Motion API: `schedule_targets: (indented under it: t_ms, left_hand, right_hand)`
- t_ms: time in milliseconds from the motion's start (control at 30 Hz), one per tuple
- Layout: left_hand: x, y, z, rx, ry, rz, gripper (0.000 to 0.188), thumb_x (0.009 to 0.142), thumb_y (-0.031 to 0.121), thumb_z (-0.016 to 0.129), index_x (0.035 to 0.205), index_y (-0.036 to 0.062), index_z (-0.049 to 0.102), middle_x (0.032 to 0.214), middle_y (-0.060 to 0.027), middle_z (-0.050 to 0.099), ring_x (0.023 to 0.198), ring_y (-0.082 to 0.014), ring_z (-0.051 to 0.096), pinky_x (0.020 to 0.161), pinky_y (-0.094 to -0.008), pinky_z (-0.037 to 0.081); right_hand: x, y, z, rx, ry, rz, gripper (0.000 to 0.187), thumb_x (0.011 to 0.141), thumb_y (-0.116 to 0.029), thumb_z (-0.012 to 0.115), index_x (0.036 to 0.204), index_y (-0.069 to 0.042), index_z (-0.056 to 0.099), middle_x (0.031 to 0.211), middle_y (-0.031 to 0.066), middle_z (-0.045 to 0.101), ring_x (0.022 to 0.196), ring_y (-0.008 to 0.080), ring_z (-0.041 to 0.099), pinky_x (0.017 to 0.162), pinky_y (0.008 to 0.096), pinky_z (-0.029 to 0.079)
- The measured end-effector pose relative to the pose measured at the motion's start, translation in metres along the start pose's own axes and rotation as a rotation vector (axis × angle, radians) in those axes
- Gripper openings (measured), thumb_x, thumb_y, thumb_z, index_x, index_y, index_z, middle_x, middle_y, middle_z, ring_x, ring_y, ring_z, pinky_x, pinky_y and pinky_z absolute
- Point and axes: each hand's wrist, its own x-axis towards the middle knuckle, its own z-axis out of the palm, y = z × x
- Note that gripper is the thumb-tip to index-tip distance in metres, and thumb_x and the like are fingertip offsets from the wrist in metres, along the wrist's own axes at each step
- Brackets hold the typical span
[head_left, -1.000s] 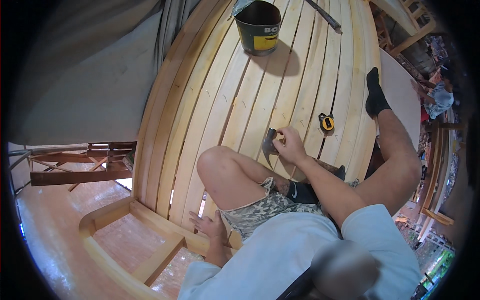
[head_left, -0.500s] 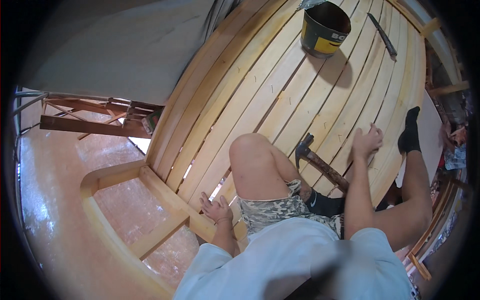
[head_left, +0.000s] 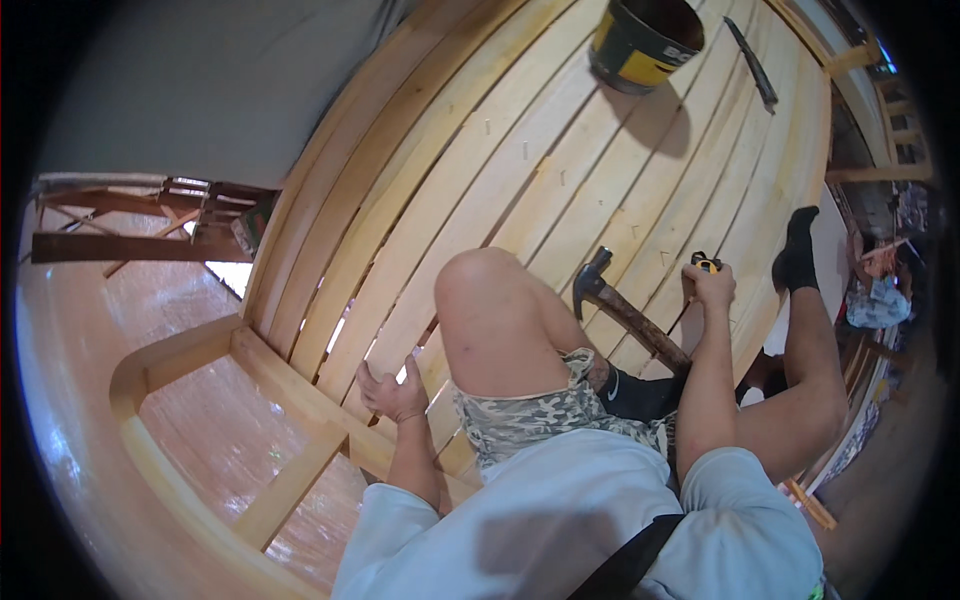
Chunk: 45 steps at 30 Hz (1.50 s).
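Note:
My right hand point(head_left: 714, 287) is closed around a small yellow-and-black tape measure point(head_left: 706, 263), held over the wooden planks point(head_left: 430, 240) to the right of the hammer. My left hand point(head_left: 394, 393) is empty with fingers apart, at the near-left ends of the planks beside my raised knee. A claw hammer point(head_left: 632, 322) with a worn dark handle lies between my legs, its head pointing away from me. Small nails point(head_left: 634, 231) stick up from several planks ahead, some of them bent.
A black bucket point(head_left: 612, 60) with a yellow patch stands on the far planks. A long dark tool point(head_left: 752, 65) lies right of it. Gaps run between planks. At left, a curved wooden frame point(head_left: 190, 350) borders a lower floor point(head_left: 130, 300); a grey sheet point(head_left: 200, 90) hangs behind.
The tape measure now shows in my right hand, where it could not be made out before. My left hand has moved slightly left and forward. The whole view has shifted a little.

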Motion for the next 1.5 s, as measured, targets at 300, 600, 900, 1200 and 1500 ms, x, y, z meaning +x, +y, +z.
schedule_targets:
  t_ms: [300, 600, 900, 1200, 1500]
  left_hand:
    - [0.014, 0.013, -0.015, -0.034, -0.111, -0.046, 0.058, 0.078, 0.053, 0.073, 0.059, -0.0004, 0.062, 0.138, -0.0161, 0.043, 0.132, -0.0356, 0.037, 0.106, -0.0577, 0.027]
    - [0.014, 0.01, -0.012, -0.009, -0.066, -0.088, 0.057, 0.086, 0.05, 0.064, 0.058, -0.0001, 0.063, 0.135, -0.0171, 0.044, 0.13, -0.0351, 0.037, 0.105, -0.0563, 0.027]
    - [0.017, 0.006, -0.02, -0.031, -0.085, -0.119, 0.047, 0.086, 0.042, 0.065, 0.062, 0.0012, 0.065, 0.135, -0.0137, 0.047, 0.129, -0.0325, 0.041, 0.105, -0.0537, 0.027]
    - [0.016, 0.014, -0.015, -0.119, 0.151, -0.123, 0.044, 0.088, 0.039, 0.067, 0.099, -0.0039, 0.069, 0.13, -0.0154, 0.055, 0.127, -0.0336, 0.046, 0.108, -0.0456, 0.033]
    - [0.083, 0.213, -0.121, -1.075, -0.247, 0.438, 0.021, 0.095, 0.007, 0.062, 0.113, -0.0031, 0.063, 0.106, -0.0092, 0.067, 0.098, -0.0174, 0.063, 0.088, -0.0307, 0.051]
  right_hand:
    - [0.01, -0.02, 0.006, 0.492, 0.216, -0.325, 0.038, 0.066, -0.021, 0.08, 0.084, -0.001, 0.053, 0.077, 0.0065, 0.059, 0.07, 0.02, 0.055, 0.066, 0.0321, 0.047]
    - [-0.01, -0.072, 0.023, 1.239, 0.03, -0.399, 0.044, 0.074, 0.002, 0.069, 0.115, -0.002, 0.052, 0.097, 0.0097, 0.065, 0.086, 0.0195, 0.063, 0.074, 0.0319, 0.053]
    - [-0.074, -0.1, 0.013, 1.613, -1.037, -0.238, 0.054, 0.102, -0.05, 0.041, 0.139, -0.011, 0.05, 0.101, 0.0127, 0.065, 0.082, 0.0242, 0.064, 0.066, 0.038, 0.052]
    - [-0.105, -0.093, 0.007, 1.888, -1.239, 0.088, 0.05, 0.1, -0.047, 0.044, 0.114, -0.002, 0.062, 0.107, 0.0174, 0.065, 0.091, 0.0307, 0.064, 0.077, 0.0431, 0.055]
    - [-0.124, -0.108, -0.043, 0.893, -1.215, -0.712, 0.082, 0.077, -0.006, 0.067, 0.151, -0.002, 0.032, 0.101, 0.0093, 0.059, 0.087, 0.0144, 0.058, 0.076, 0.0276, 0.051]
